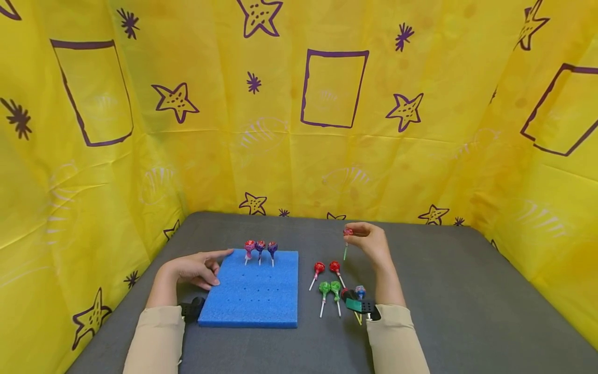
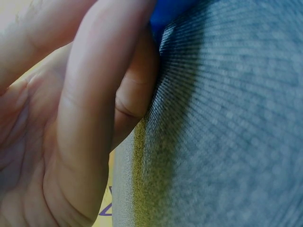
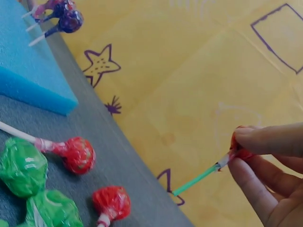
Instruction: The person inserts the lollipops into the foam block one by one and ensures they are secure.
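Observation:
Between thumb and fingers, my right hand [image 1: 372, 244] pinches a red-wrapped lollipop [image 3: 240, 142] by its head, its green stick [image 3: 196, 180] slanting down, above the table's far part. My left hand [image 1: 198, 267] rests at the left edge of a blue foam block [image 1: 252, 311], index finger along the far left corner. In the left wrist view its fingers lie against the grey cloth beside the block. Three lollipops stand in the block's back row: a pink one [image 1: 249, 245] and two purple ones [image 1: 272, 247]. Rows of small holes mark the foam in front of them.
Right of the block lie two red lollipops [image 1: 319, 267] and two green lollipops [image 1: 324, 287]. A blue-wrapped lollipop [image 1: 360, 292] and another red one lie partly behind the right wrist camera [image 1: 362, 305]. Yellow patterned cloth [image 1: 280, 156] walls the grey table [image 1: 467, 311] at the back and sides.

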The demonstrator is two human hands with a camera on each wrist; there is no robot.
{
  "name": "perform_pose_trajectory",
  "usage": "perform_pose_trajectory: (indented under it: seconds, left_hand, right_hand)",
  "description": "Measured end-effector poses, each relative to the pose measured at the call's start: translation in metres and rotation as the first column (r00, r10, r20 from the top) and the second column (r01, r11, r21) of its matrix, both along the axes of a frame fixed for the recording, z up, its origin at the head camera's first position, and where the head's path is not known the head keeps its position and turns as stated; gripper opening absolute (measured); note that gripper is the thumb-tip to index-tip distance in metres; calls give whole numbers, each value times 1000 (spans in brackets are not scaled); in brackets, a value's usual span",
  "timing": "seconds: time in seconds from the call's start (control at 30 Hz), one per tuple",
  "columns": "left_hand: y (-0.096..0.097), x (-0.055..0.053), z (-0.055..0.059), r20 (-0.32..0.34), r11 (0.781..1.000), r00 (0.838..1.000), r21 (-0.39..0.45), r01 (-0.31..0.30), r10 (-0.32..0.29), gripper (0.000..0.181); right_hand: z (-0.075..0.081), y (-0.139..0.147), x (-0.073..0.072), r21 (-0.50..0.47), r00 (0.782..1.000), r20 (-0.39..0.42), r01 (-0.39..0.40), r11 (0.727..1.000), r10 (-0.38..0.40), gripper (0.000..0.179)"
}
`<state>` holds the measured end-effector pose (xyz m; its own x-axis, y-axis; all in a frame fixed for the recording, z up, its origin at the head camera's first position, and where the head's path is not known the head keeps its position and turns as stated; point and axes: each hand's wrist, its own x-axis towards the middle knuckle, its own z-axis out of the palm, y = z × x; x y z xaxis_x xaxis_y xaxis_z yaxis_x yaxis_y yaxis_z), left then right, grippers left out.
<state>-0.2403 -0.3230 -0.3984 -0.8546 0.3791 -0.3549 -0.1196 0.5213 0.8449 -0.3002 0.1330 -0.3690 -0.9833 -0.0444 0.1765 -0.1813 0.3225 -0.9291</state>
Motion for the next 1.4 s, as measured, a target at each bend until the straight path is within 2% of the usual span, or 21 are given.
perform_pose_trajectory:
  seconds: [0.37, 0.63, 0.9, 1.2, 1.4]
  left_hand:
    - [-2, 0, -1, 5, 1000, 1000, -7, 7, -7, 93]
    - [-2, 0, 0, -5, 1000, 1000, -16, 6, -6, 92]
    - [-1, 1, 0, -7, 1000, 1000, -8, -3, 3, 93]
    - [-1, 1, 0, 6, 1000, 1000, -6, 7, -7, 93]
    - [0, 1, 0, 3, 1000, 1000, -1, -10, 10, 93]
  right_hand:
    - [5, -21, 3, -100, 999, -35, 10, 995, -14, 34]
    - [9, -42, 8, -171, 999, -39, -11, 985, 5, 33]
    - [10, -59, 13, -138, 997, -77, -41, 990, 31, 30]
    - [9, -77, 20, -99, 997, -71, -14, 995, 7, 27]
    - [7, -89, 22, -94, 994, -98, -51, 994, 42, 27]
